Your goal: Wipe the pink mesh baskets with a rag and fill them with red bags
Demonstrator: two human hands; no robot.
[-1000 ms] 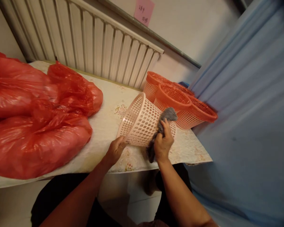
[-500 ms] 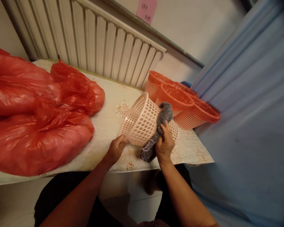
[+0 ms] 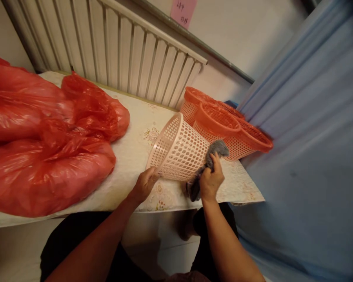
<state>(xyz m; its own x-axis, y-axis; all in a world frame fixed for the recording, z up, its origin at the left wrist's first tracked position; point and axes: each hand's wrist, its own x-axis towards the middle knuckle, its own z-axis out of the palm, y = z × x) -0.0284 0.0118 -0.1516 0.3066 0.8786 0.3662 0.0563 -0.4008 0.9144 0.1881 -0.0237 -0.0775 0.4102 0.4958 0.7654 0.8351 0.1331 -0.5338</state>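
A pale pink perforated basket (image 3: 185, 150) lies tilted on its side above the cloth-covered table, its mouth facing left. My left hand (image 3: 144, 184) is closed on the lower part of its rim, thumb on the outside. My right hand (image 3: 212, 180) presses a dark grey cloth (image 3: 216, 150) against the basket's base end at the right. Part of the cloth hangs below the basket, and the basket's base is hidden behind cloth and fingers.
Several orange-rimmed baskets (image 3: 219, 119) stand behind on the right, by a blue curtain (image 3: 306, 156). Big red plastic bags (image 3: 47, 172) fill the left of the table (image 3: 132, 156). A radiator (image 3: 141, 58) runs along the wall.
My right hand and the grey cloth have moved right, from the basket's side to its base end. My left hand keeps its hold on the rim.
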